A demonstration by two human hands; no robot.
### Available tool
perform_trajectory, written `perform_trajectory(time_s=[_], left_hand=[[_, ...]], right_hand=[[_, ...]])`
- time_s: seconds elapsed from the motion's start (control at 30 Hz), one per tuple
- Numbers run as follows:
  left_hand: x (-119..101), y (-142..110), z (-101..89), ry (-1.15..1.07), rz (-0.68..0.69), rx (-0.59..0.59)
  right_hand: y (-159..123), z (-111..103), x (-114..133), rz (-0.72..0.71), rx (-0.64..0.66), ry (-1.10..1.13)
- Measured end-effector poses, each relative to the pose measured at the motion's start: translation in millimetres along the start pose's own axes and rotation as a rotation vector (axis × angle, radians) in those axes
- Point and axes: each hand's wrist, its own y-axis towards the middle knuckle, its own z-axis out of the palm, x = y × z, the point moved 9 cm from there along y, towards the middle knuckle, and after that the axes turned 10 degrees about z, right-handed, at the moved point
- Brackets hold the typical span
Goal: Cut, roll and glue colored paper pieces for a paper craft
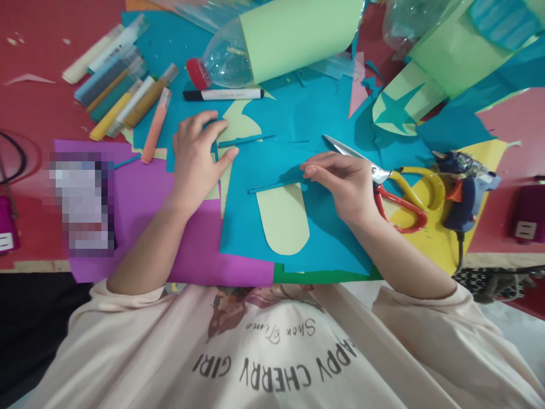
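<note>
My left hand [196,162] lies flat with fingers spread on the teal paper sheet [255,227], near a thin teal strip [247,140]. My right hand [340,183] pinches the end of another thin teal paper strip [272,186] that lies across the top of a pale green rounded cut-out [284,220]. Scissors [395,187] with yellow and red handles rest on the table just right of that hand, blades pointing up-left behind it.
A purple sheet [145,216] lies under the teal one. Glitter tubes [123,91], a black marker [223,94] and a plastic bottle [221,59] wrapped in green paper sit at the back. A blue glue gun [462,190] rests at right beside a star cut-out [398,111].
</note>
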Motion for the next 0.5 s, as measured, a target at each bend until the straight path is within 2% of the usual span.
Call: perform_trajectory(time_s=[0.1, 0.27, 0.5], left_hand=[[-1.6, 0.2, 3.1, -0.01, -0.019, 0.027], [-8.2, 0.5, 3.6, 0.0, 0.044, 0.021], [-31.8, 2.4, -10.5, -0.012, 0.097, -0.046]], right_hand=[[3.0, -4.8, -7.3, 0.052, -0.011, 0.038], [4.3, -6.2, -15.3, 0.138, 0.004, 0.071], [-2.0, 6.4, 5.5, -0.024, 0.05, -0.104]])
